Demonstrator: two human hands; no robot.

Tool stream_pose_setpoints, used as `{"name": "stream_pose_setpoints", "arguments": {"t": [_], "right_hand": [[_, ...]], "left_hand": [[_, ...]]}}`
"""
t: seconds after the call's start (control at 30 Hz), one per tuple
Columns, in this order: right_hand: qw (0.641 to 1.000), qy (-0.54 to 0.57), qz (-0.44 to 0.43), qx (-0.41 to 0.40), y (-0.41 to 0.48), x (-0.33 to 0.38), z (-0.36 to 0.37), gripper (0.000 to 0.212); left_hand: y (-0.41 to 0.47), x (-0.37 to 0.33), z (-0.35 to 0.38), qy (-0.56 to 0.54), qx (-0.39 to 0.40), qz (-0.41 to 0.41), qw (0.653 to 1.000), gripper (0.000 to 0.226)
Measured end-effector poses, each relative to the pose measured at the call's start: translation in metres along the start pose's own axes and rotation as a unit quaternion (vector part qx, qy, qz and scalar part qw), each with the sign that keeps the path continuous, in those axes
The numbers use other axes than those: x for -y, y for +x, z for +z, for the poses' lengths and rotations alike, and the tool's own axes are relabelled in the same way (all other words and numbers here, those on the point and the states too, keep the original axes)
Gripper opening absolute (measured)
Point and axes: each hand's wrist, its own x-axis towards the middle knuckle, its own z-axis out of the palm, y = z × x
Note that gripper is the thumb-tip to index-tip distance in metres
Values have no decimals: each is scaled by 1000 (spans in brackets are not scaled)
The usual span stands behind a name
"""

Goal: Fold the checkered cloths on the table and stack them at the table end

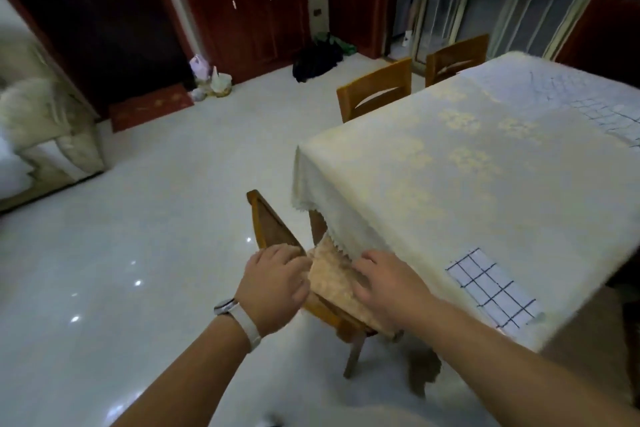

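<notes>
Checkered white-navy cloth [495, 288] sits folded on the cream surface [415, 166]; left grip [277, 284] holds the wooden chair [273, 225], right grip [388, 282] flat on its seat [332, 282]. Far cloth [606, 114] looks next, I'd guess.

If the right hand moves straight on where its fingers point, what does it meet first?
Probably the seat cushion, just ahead of the right hand; the left hand, gripping the chair back, lies beyond it.

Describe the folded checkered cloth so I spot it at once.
Start at the big cream tablecloth. On its near edge, right of the right hand, lies the folded checkered cloth. It is a small narrow rectangle; the other checkered cloth lies spread at the far right.
</notes>
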Motion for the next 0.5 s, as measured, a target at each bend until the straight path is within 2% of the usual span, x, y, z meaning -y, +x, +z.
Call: {"name": "stream_pose_setpoints", "arguments": {"t": [0.17, 0.27, 0.5], "right_hand": [[1000, 14, 7, -5, 68, 87, 6, 44], [1000, 1, 13, -7, 100, 126, 12, 43], [999, -37, -6, 9, 150, 187, 31, 43]], "left_hand": [[-25, 110, -6, -41, -3, -65, 997, 35], [-37, 167, -7, -51, 6, -74, 996, 35], [-52, 260, -17, -66, -6, -115, 991, 34]]}}
